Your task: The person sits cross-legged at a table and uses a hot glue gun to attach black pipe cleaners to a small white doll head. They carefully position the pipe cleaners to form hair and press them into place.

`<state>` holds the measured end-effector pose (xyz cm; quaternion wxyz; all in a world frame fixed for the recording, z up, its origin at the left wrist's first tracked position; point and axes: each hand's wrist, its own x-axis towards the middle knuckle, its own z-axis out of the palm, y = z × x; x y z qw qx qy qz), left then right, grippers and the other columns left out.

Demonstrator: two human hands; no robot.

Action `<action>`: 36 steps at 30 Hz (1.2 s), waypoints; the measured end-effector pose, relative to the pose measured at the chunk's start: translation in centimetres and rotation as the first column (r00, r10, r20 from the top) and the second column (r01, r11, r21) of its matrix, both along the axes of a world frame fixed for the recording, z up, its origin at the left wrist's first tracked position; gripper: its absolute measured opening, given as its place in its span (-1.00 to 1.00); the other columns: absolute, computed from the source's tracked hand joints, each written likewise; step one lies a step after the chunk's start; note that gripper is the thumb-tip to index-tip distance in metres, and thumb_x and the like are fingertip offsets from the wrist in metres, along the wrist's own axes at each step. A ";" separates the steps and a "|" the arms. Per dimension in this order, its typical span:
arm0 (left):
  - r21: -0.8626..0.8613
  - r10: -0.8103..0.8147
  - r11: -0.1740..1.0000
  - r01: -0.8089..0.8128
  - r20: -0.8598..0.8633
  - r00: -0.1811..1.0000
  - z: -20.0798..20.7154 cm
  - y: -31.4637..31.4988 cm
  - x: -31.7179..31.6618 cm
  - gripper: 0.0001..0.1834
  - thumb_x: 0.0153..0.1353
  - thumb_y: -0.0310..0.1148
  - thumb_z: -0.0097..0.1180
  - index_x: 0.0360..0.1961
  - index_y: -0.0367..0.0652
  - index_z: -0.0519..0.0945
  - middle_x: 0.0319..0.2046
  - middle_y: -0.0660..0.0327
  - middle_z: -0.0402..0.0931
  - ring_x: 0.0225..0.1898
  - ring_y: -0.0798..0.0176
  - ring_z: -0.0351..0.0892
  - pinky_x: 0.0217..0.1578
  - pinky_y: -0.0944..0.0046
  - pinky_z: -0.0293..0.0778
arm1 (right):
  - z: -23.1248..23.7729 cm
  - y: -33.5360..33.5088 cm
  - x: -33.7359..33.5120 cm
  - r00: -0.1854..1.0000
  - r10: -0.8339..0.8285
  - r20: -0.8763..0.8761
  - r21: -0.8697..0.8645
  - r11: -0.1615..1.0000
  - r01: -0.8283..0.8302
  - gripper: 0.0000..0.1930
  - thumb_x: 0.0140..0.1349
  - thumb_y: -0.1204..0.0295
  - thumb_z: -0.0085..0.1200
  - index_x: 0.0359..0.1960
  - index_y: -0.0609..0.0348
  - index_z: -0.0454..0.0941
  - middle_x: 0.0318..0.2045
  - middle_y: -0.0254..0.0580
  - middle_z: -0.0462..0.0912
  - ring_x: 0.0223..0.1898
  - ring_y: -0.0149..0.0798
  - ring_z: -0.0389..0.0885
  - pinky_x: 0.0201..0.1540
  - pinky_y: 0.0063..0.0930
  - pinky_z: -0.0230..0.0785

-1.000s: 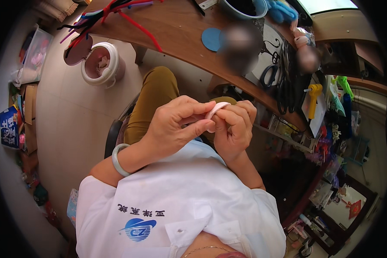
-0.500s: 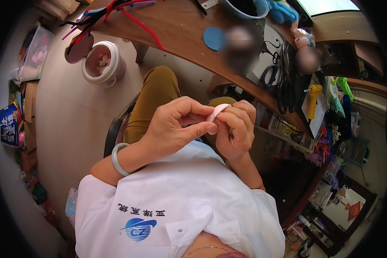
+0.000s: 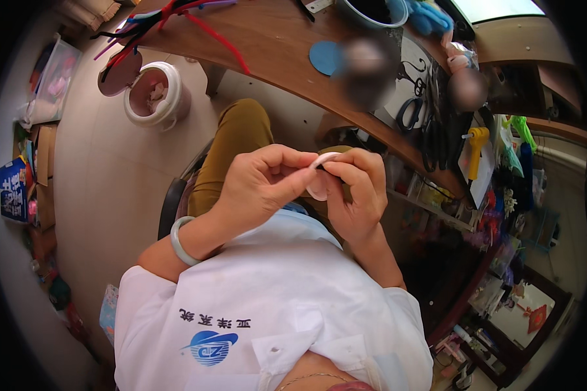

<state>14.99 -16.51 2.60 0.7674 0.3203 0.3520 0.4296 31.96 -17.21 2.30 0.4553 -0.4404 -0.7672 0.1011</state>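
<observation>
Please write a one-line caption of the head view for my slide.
Seated at a wooden desk, left hand and right hand together pinch a small pale pink strip.

desk (image 3: 274,45): matt wood | bangle (image 3: 179,241): glossy (jade-like) | shirt (image 3: 274,300): white cloth

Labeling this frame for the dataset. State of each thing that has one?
left hand: closed, pinching the white strip
right hand: closed, pinching the white strip
white strip: bent into a curve between both hands
bin: lid open, scraps inside
glue gun: upright on the desk
bracelet: on left wrist
</observation>
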 end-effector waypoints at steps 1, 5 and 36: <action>-0.011 0.005 1.000 -0.005 -0.031 1.000 -0.4 0.1 -0.1 -0.83 0.21 -0.52 0.12 -0.17 -0.36 0.59 -0.36 0.22 0.60 -0.32 0.46 0.58 -0.30 0.51 0.52 | 0.4 0.3 -0.1 1.000 0.005 0.015 -0.003 1.000 -0.005 -0.74 -0.12 0.70 0.25 -0.33 0.26 0.55 -0.37 -0.17 0.48 -0.38 -0.22 0.44 -0.41 -0.47 0.35; -0.048 -0.007 0.999 0.004 -0.061 0.998 -1.3 0.2 -0.4 -0.81 0.26 -0.48 0.08 -0.17 -0.36 0.60 -0.36 0.23 0.60 -0.37 0.50 0.53 -0.36 0.53 0.46 | 1.4 0.3 -0.2 0.993 0.016 0.116 -0.099 0.995 -0.004 -0.76 -0.15 0.68 0.23 -0.37 0.25 0.57 -0.40 -0.18 0.48 -0.42 -0.23 0.44 -0.44 -0.48 0.32; -0.228 -0.115 0.967 0.110 -0.012 0.993 -2.3 0.8 -0.5 -0.79 0.28 -0.39 0.07 -0.22 -0.38 0.51 -0.34 0.14 0.57 -0.33 0.34 0.61 -0.28 0.37 0.59 | 1.9 0.6 -0.1 0.971 0.055 0.235 -0.238 0.971 0.003 -0.90 -0.08 0.58 0.18 -0.49 0.15 0.52 -0.51 -0.26 0.43 -0.46 -0.21 0.40 -0.38 -0.37 0.20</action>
